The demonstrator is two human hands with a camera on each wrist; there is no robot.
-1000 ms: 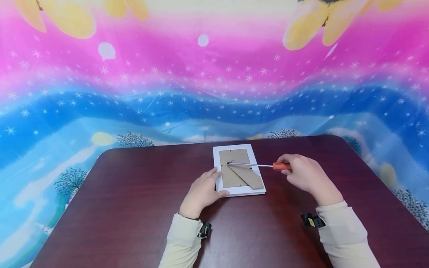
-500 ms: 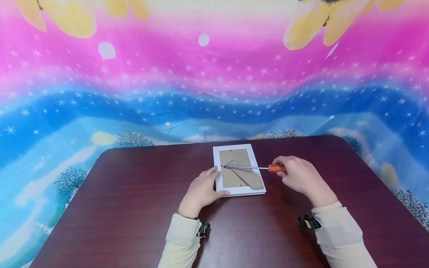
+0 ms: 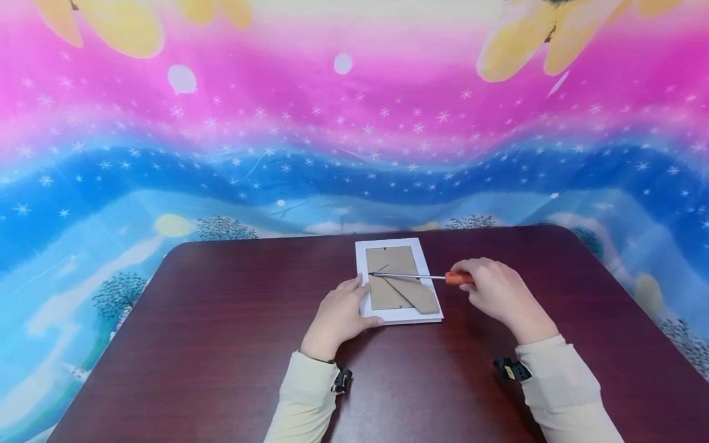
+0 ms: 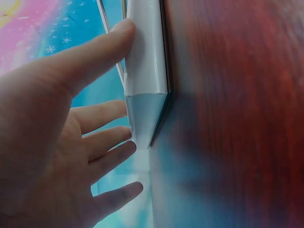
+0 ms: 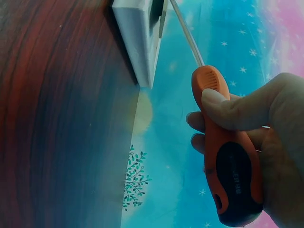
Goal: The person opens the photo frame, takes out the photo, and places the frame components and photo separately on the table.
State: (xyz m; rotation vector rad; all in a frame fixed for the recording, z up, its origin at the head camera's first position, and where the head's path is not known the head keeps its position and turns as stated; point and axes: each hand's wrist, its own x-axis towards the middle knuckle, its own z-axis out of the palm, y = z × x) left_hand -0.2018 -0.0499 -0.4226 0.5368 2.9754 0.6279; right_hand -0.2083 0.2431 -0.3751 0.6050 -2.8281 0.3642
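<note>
A white picture frame lies face down on the table, its brown backing board and slanting stand showing. Small dark tabs line the backing's edges. My left hand rests against the frame's left side, fingers extended and thumb at the near edge; the left wrist view shows the thumb touching the frame. My right hand grips a screwdriver by its orange and black handle. The metal shaft crosses the backing from the right, its tip at the left edge, where a tab sits.
A dark red-brown wooden table bears the frame near its far edge. Behind hangs a pink and blue cloth with snowflakes and trees. Black wrist straps sit at both light sleeves.
My right hand has moved left, bringing the screwdriver tip from the top of the stand to the backing's left edge. My left hand stays at the frame. The head view has shifted slightly.
</note>
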